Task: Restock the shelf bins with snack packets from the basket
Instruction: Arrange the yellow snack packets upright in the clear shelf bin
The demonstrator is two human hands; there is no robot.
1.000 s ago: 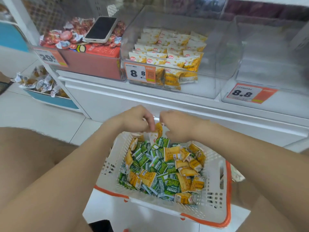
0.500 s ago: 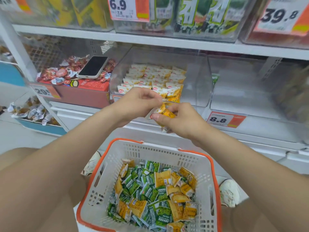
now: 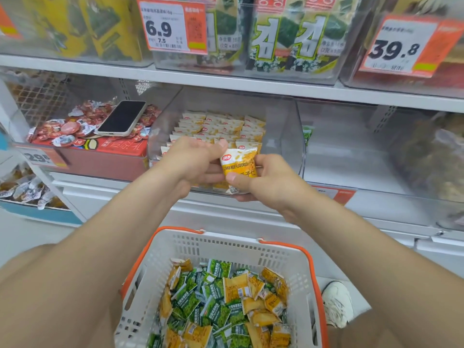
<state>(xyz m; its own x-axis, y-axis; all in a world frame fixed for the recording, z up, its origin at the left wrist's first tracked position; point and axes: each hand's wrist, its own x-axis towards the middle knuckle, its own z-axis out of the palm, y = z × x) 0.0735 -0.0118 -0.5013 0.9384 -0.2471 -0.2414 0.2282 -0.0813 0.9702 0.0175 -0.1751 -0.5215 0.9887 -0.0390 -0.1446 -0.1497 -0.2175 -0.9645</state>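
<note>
left hand (image 3: 193, 164) and right hand (image 3: 272, 183) both pinching yellow packet (image 3: 239, 163) just before clear bin (image 3: 288, 136); risk: weak pinch drops it short, careless push-in topples neat rows

Shop, snack aisle. White shelves (image 3: 226, 81) in tiers, clear plastic bins (image 3: 283, 121) lined along them. Orange-and-white price tags (image 3: 173, 26) on bin fronts: 6.9 up top, 39.8 tag (image 3: 399, 46) at right, another low at left. Upper bins hold seaweed packs (image 3: 308, 38) in rows. Lower bin stacked neat with small yellow packets (image 3: 221, 124), all one kind. Red box (image 3: 113, 151) beside it, heaped with wrapped sweets (image 3: 75, 126). Shopping basket (image 3: 226, 238), white with orange rim, below shelves, full of loose packets (image 3: 221, 305).
</note>
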